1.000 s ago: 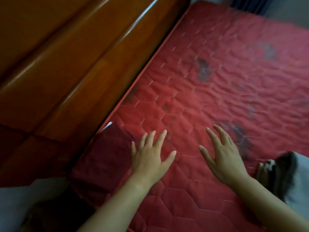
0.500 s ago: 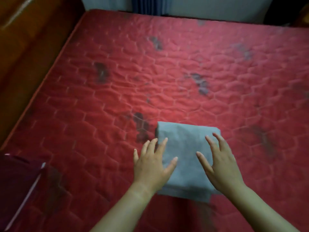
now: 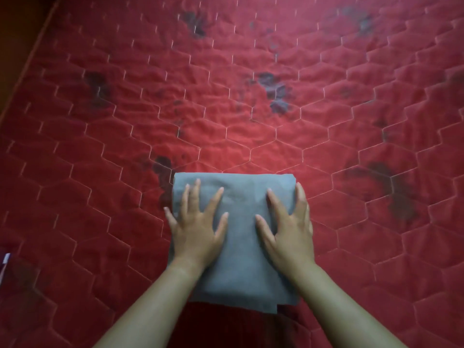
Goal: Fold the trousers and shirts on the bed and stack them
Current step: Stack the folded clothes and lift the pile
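Note:
A folded grey garment [image 3: 241, 237] lies as a neat rectangle on the red quilted mattress [image 3: 251, 121], near its front edge. My left hand [image 3: 198, 227] rests flat on the garment's left half with fingers spread and straight. On the right half my right hand [image 3: 288, 227] lies flat too, its outer fingers at the garment's right edge. Both hands hold nothing. A sliver of a dark red folded garment with a white tag [image 3: 5, 262] shows at the far left edge.
The mattress stretches wide to the back and right, with several dark stains [image 3: 276, 89] on it. A brown wooden bed frame [image 3: 15, 33] runs along the upper left.
The view swung right from the dark red garment by the frame to the grey garment. Both hands came down from above it onto its top.

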